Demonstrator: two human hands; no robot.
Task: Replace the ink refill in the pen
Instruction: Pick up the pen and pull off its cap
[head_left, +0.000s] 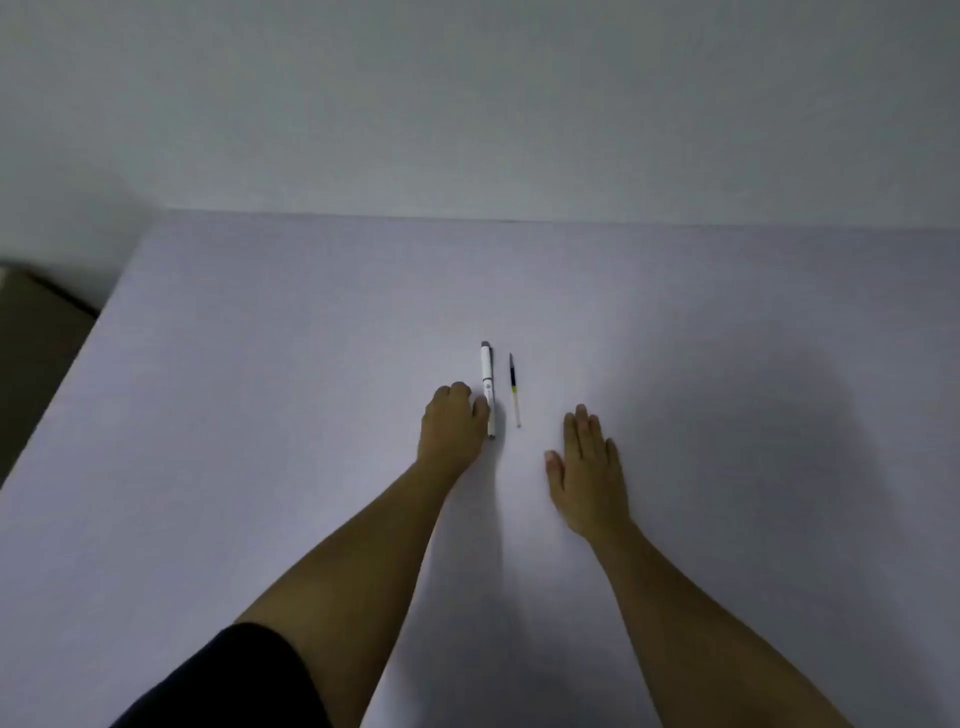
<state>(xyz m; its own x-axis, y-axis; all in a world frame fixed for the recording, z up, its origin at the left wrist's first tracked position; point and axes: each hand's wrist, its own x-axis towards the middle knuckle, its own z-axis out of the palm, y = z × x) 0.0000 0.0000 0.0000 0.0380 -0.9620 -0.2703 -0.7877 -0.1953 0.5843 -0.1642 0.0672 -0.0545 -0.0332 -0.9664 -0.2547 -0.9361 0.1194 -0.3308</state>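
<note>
We find the left hand (451, 423) with curled fingers (480, 409) touching the white pen (488, 387); grip uncertain. The refill (514, 389) lies just beside. The right hand (589, 475) is flat, spread. The pen's marking is illegible.

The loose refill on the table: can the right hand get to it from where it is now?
Probably yes. The refill lies bare on the table, beside the pen, just ahead and left of the right hand, which is flat, open and empty. The left hand sits beyond the pen and blocks nothing.
</note>
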